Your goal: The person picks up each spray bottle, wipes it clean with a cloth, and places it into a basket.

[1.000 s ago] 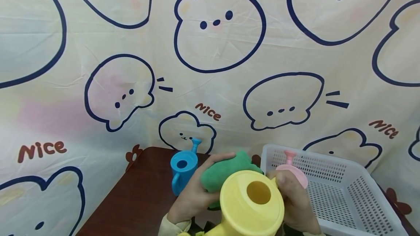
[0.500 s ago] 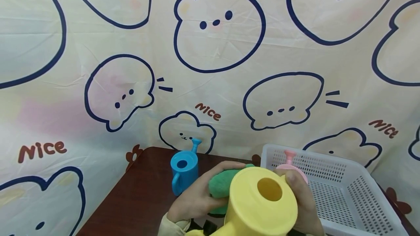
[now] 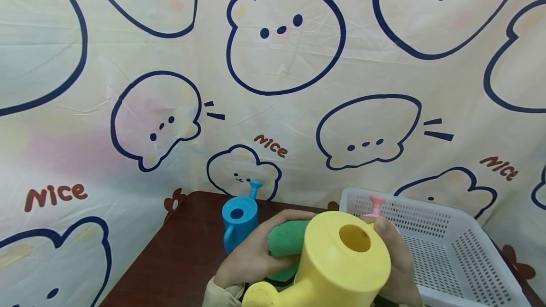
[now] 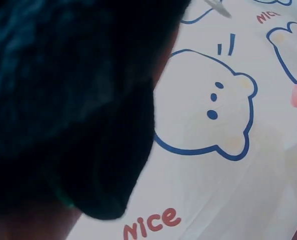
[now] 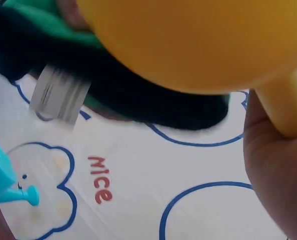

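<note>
A cream fabric backdrop [image 3: 294, 117] printed with navy animal outlines and brown "Nice" lettering rises behind both grips, filling most of the view beyond them. Below it, a dark reddish-brown wooden tabletop [image 3: 183, 255] spreads beneath the hands and out to the left of the left grip. A white perforated plastic basket [image 3: 486, 255] stands on it, just to the right of the right grip. The large yellow plastic watering can [image 3: 332, 269] hangs from the right grip [image 3: 396, 259], whose fingers are curled round its handle; its round top opening faces up, and its spout points toward the left forearm. The left grip [image 3: 249, 255] grasps a green plush toy [image 3: 285, 239], fingers over the top and thumb below. The can hides the toy's right part from the head camera, so I cannot say whether the two touch. A blue plastic watering can [image 3: 245, 229] stands upright just beyond the left grip. A pink plastic watering can [image 3: 377, 205], mostly hidden, sits inside the basket just beyond the right grip. Smallest is a white printed fabric tag [image 5: 60, 96] hanging from the toy, left of the right grip.
</note>
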Action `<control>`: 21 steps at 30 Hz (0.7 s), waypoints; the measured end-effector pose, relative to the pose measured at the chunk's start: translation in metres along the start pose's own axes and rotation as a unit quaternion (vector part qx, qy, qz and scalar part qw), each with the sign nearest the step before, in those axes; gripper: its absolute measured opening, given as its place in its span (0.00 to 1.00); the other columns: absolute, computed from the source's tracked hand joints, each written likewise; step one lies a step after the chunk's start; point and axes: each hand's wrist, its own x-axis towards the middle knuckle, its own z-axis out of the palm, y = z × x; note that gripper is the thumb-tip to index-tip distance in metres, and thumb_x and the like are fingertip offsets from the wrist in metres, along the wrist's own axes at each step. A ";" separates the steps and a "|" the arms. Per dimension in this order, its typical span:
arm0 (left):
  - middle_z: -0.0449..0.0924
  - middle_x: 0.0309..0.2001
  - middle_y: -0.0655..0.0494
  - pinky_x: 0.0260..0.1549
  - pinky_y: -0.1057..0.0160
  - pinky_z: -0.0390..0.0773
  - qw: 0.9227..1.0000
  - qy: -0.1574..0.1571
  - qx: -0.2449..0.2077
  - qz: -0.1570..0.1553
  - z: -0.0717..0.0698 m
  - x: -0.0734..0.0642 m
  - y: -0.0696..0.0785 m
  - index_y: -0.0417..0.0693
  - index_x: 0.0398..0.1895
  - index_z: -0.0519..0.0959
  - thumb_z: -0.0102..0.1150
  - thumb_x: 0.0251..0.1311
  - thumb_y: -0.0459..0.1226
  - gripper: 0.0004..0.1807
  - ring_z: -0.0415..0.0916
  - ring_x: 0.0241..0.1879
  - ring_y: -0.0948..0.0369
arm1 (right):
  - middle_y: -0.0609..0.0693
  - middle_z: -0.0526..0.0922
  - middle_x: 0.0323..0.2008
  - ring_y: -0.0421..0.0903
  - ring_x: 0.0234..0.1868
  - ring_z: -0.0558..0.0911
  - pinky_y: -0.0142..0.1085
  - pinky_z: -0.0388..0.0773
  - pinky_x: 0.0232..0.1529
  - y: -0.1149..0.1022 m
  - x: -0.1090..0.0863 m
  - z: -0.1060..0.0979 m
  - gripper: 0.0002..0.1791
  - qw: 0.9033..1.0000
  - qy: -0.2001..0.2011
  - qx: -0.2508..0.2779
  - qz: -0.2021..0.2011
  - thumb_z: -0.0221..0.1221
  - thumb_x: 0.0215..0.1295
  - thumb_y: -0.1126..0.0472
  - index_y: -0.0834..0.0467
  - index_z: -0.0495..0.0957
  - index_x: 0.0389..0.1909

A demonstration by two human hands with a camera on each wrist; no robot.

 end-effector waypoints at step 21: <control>0.72 0.69 0.46 0.61 0.56 0.84 0.989 0.110 -0.009 0.103 -0.010 -0.006 -0.003 0.50 0.79 0.64 0.64 0.70 0.31 0.36 0.78 0.61 0.54 | 0.51 0.75 0.28 0.44 0.22 0.75 0.33 0.79 0.21 0.007 -0.009 -0.012 0.32 0.991 0.090 -0.097 -0.011 0.16 0.82 0.66 0.61 0.73 0.40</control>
